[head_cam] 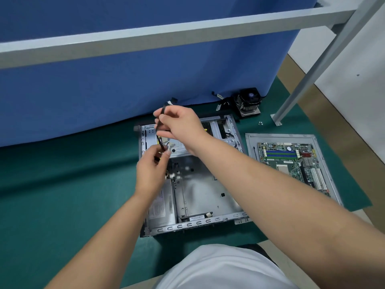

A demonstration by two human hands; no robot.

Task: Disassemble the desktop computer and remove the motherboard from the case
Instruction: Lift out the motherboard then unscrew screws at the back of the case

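The open grey computer case [200, 184] lies on the green mat, its main bay bare metal. The green motherboard [291, 163] rests on the detached side panel [252, 140] to the right of the case. Above the case's far left corner, my right hand [181, 124] grips the upper part of a black cable [161, 117], whose connector end sticks up past my fingers. My left hand [151, 170] pinches the same cable lower down, just over the drive cage [179, 147].
A CPU cooler with fan [248, 103] and loose cables [218, 101] sit behind the case by the blue cloth. Small screws [260, 122] lie near a grey metal frame leg [277, 119]. A power supply [164, 207] remains in the case's near left.
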